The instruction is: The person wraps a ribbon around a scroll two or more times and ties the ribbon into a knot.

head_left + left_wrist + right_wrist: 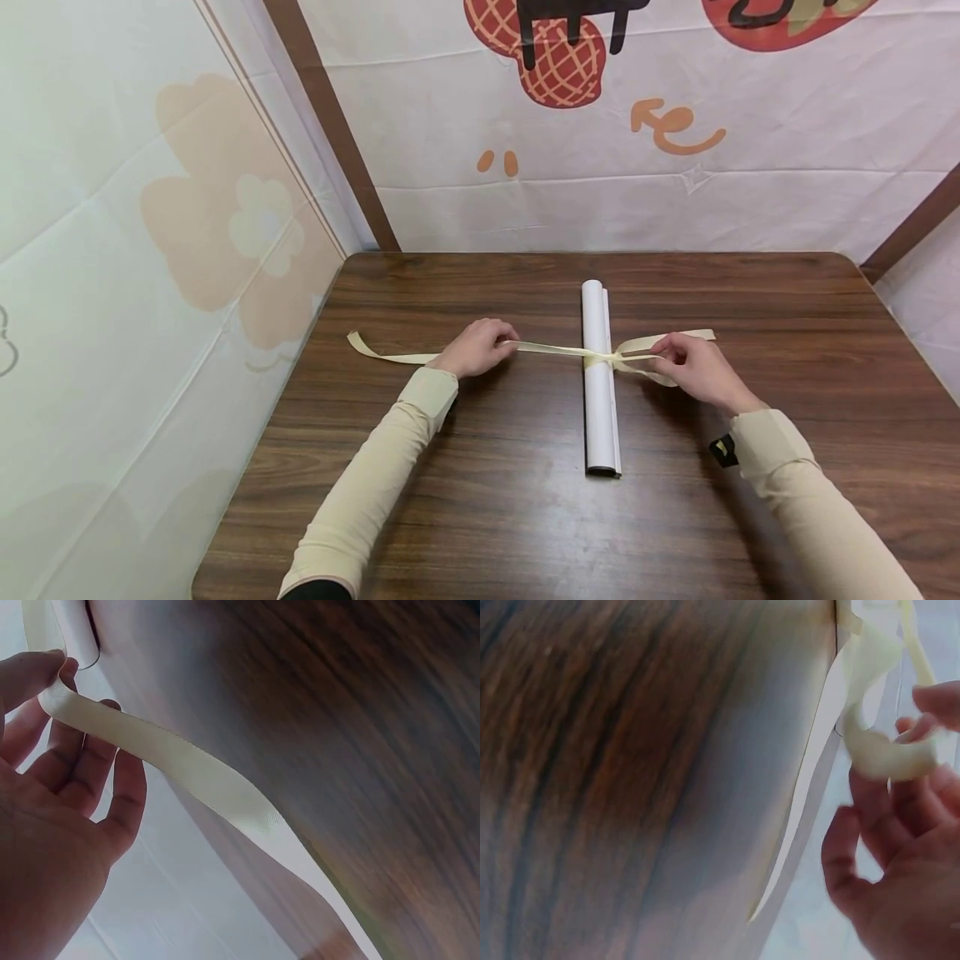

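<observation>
A white paper roll (597,400) lies lengthwise on the table, with a cream ribbon (551,348) crossed around its middle. To its left, my left hand (477,346) pinches one length of the ribbon between thumb and forefinger. In the left wrist view the ribbon's tail (202,776) runs on past the fingers. On the roll's other side, my right hand (697,367) pinches a loop of the ribbon, which curls over the fingers in the right wrist view (892,754). A loose ribbon end lies behind that hand.
The dark wood-grain table (487,517) ends at a back edge against a printed white cloth (435,208). Another cloth wall (112,292) stands along the left side. A dark strap piece (723,451) shows under the right wrist.
</observation>
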Action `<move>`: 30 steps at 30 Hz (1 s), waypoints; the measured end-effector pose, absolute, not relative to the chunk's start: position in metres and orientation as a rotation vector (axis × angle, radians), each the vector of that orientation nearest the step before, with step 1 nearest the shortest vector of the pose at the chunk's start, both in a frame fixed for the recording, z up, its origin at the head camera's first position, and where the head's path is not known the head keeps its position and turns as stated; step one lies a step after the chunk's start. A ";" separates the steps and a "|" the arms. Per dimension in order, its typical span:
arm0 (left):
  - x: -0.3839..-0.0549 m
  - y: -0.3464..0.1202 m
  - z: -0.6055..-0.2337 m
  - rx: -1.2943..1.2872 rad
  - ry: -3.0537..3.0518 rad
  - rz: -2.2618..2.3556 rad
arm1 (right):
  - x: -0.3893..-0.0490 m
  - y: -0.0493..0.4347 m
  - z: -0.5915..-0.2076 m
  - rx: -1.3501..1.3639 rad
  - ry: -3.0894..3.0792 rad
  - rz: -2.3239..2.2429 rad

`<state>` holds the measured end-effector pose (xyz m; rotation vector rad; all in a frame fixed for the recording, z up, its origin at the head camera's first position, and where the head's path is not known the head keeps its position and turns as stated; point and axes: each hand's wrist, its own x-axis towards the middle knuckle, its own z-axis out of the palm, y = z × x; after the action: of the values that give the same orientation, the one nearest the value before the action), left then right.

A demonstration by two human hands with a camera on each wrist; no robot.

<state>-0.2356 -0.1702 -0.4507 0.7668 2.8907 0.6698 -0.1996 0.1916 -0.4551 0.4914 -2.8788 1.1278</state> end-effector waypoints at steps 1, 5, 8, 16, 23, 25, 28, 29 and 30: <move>-0.236 -0.171 -0.451 0.762 2.888 0.671 | -0.200 0.192 -0.456 0.493 -2.871 1.157; -0.237 -0.175 -0.451 0.739 2.887 0.679 | -0.199 0.196 -0.455 0.457 -2.828 1.355; -0.237 -0.177 -0.450 0.715 2.881 0.695 | -0.198 0.200 -0.453 0.409 -2.803 1.494; -0.237 -0.186 -0.451 0.667 2.876 0.735 | -0.195 0.213 -0.452 0.431 -2.797 1.614; -0.237 -0.197 -0.450 0.669 2.885 0.756 | -0.194 0.223 -0.447 0.461 -2.947 1.162; -0.237 -0.199 -0.450 0.670 2.887 0.767 | -0.192 0.226 -0.444 0.467 -2.992 0.970; -0.236 -0.203 -0.450 0.667 2.884 0.786 | -0.190 0.230 -0.438 0.454 -3.022 0.802; -0.236 -0.204 -0.450 0.662 2.882 0.791 | -0.189 0.232 -0.437 0.441 -3.026 0.777; -0.236 -0.206 -0.450 0.654 2.876 0.802 | -0.188 0.234 -0.436 0.428 -3.027 0.760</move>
<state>-0.2362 -0.2058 -0.4498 0.6543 2.8757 0.8022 -0.1878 0.2342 -0.4361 0.4282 -3.0273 0.7597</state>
